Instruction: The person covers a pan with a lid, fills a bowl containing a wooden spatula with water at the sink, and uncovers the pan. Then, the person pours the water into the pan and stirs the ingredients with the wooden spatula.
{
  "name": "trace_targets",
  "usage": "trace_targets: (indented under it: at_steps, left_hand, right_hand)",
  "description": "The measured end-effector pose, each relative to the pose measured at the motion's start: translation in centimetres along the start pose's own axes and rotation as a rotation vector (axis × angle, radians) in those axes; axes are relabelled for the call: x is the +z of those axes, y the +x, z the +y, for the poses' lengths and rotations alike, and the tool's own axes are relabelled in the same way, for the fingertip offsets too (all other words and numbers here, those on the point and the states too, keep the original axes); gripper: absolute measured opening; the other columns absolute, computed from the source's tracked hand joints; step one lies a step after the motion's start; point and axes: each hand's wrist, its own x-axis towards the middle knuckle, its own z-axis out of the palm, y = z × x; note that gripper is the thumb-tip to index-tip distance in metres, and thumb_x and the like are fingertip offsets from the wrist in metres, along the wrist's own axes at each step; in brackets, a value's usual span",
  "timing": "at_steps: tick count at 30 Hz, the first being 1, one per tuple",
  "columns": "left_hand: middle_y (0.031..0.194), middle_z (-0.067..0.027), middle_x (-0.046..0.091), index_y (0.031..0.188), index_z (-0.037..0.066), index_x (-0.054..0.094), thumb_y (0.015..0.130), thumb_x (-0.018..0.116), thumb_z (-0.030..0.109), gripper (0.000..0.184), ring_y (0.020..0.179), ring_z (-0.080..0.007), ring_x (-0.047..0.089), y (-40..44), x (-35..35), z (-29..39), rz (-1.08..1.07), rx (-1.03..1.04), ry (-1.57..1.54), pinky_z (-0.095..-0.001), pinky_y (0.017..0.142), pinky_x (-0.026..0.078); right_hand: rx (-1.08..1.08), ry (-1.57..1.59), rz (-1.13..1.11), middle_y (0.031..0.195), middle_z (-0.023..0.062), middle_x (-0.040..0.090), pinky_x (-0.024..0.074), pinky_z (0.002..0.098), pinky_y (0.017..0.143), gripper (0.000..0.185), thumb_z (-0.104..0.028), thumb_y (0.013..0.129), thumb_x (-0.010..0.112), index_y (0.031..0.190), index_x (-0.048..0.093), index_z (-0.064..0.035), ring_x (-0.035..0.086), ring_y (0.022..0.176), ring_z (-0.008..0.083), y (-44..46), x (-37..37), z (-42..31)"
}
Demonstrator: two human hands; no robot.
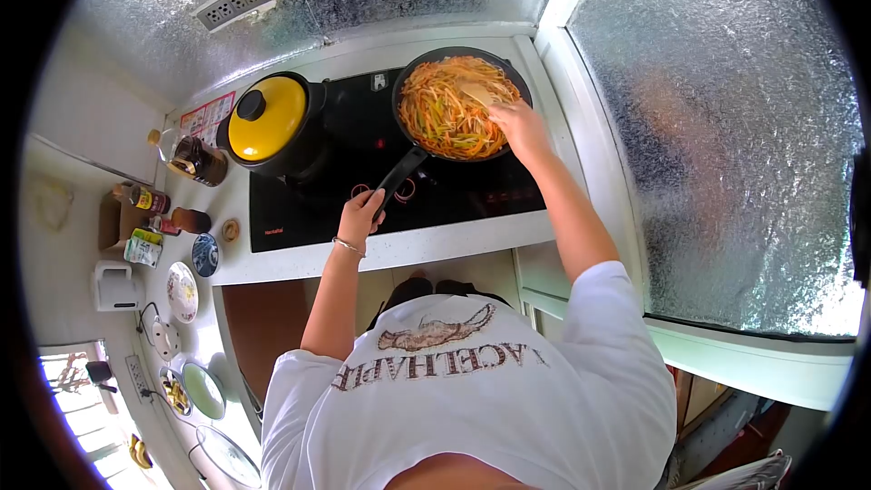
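Observation:
My left hand (360,216) is wrapped round the black handle of a frying pan (400,107) on the right side of the black cooktop (318,204). Shredded orange and green vegetables (445,118) fill the pan. Over its right part, my right hand (520,124) grips a wooden spatula (475,93), whose blade rests among the shreds. The spatula's grip end is hidden by my fingers. Left of the pan stands a black pot with a yellow lid (278,116), apart from both hands.
An oil bottle (200,161) stands left of the pot. Sauce jars (190,220), a blue patterned bowl (205,255), a floral plate (182,292) and a green-white bowl (204,390) line the left counter. A textured glass panel (726,145) borders the cooktop on the right.

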Motion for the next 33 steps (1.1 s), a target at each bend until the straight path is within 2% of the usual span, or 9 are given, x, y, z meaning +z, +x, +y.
trace_targets:
  at_steps: [4,7,8,14,17,20,22,26,33]
  left_hand:
    - [0.054,0.0007,0.046,0.091,0.002,0.058,0.086,0.058,0.027,0.025,0.042,-0.0044,0.036,0.1,-0.1,0.2,-0.004,-0.001,-0.007,-0.0173,0.038,0.026]
    - [0.055,0.0010,0.047,0.091,0.002,0.058,0.086,0.058,0.027,0.025,0.042,-0.0046,0.037,0.2,0.2,0.0,0.008,-0.009,0.002,-0.0171,0.039,0.026]
    - [0.055,0.0012,0.047,0.090,0.002,0.058,0.086,0.058,0.028,0.026,0.042,-0.0048,0.037,0.2,0.2,-0.1,0.023,-0.014,0.007,-0.0171,0.039,0.026]
    - [0.055,0.0014,0.046,0.091,0.003,0.058,0.086,0.057,0.028,0.026,0.043,-0.0052,0.037,-0.1,0.1,0.3,-0.013,-0.015,0.011,-0.0179,0.041,0.028]
    - [0.055,0.0014,0.046,0.091,0.003,0.058,0.087,0.057,0.028,0.026,0.043,-0.0051,0.037,0.0,-0.1,0.3,-0.025,-0.029,0.018,-0.0180,0.041,0.029]
    - [0.055,0.0014,0.046,0.090,0.003,0.059,0.087,0.057,0.029,0.026,0.043,-0.0049,0.037,-0.2,0.0,0.4,-0.029,-0.021,0.001,-0.0179,0.041,0.029]
    - [0.055,0.0013,0.047,0.089,0.004,0.058,0.087,0.057,0.029,0.025,0.043,-0.0049,0.037,-0.2,0.1,0.5,-0.023,-0.022,0.001,-0.0178,0.041,0.029]
    - [0.053,0.0013,0.048,0.091,0.003,0.060,0.087,0.056,0.028,0.026,0.041,-0.0031,0.036,0.2,0.0,0.0,-0.013,-0.005,0.005,-0.0172,0.039,0.026]
    - [0.053,0.0010,0.049,0.090,0.003,0.060,0.087,0.057,0.028,0.026,0.040,-0.0030,0.035,0.2,-0.1,-0.3,-0.009,-0.025,-0.013,-0.0172,0.039,0.025]
  right_hand:
    - [0.050,-0.008,-0.127,0.088,0.0112,0.063,0.0467,0.0373,0.073,0.015,-0.010,0.077,0.060,0.090,0.062,-0.0026,0.057,0.085,0.0286,-0.3,-0.4,-1.4]
    - [-0.133,0.003,-0.089,0.097,0.0123,0.064,0.0471,0.0359,0.078,0.018,-0.009,0.079,0.060,0.094,0.063,-0.0017,0.060,0.087,0.0277,-1.6,-0.6,-3.9]
    - [-0.204,0.006,-0.139,0.092,0.0108,0.063,0.0466,0.0345,0.075,0.018,-0.010,0.079,0.058,0.095,0.061,-0.0014,0.057,0.086,0.0265,-2.3,0.4,-3.5]
    - [-0.193,0.003,-0.109,0.093,0.0104,0.063,0.0467,0.0334,0.077,0.019,-0.009,0.078,0.059,0.096,0.060,-0.0003,0.057,0.087,0.0255,-3.4,-0.5,-3.2]
    - [-0.210,-0.018,-0.188,0.095,0.0096,0.064,0.0479,0.0332,0.076,0.022,-0.007,0.078,0.061,0.098,0.062,-0.0020,0.058,0.088,0.0253,-4.4,-1.1,-2.6]
    - [-0.099,0.062,-0.108,0.094,0.0099,0.065,0.0485,0.0330,0.075,0.022,-0.006,0.077,0.062,0.099,0.063,-0.0021,0.059,0.087,0.0255,-4.7,-2.7,-2.3]
    - [0.160,0.263,0.010,0.094,0.0107,0.065,0.0486,0.0336,0.074,0.023,-0.004,0.077,0.063,0.099,0.063,-0.0018,0.059,0.084,0.0263,-4.4,-4.2,-3.0]
    - [-0.049,0.071,-0.151,0.092,0.0124,0.064,0.0491,0.0337,0.072,0.026,0.000,0.073,0.065,0.099,0.062,-0.0013,0.060,0.080,0.0280,-4.6,-3.2,-1.4]
    - [-0.056,0.021,-0.067,0.093,0.0100,0.064,0.0482,0.0346,0.072,0.023,-0.002,0.075,0.062,0.097,0.062,-0.0016,0.057,0.085,0.0264,-4.0,-4.6,-2.4]
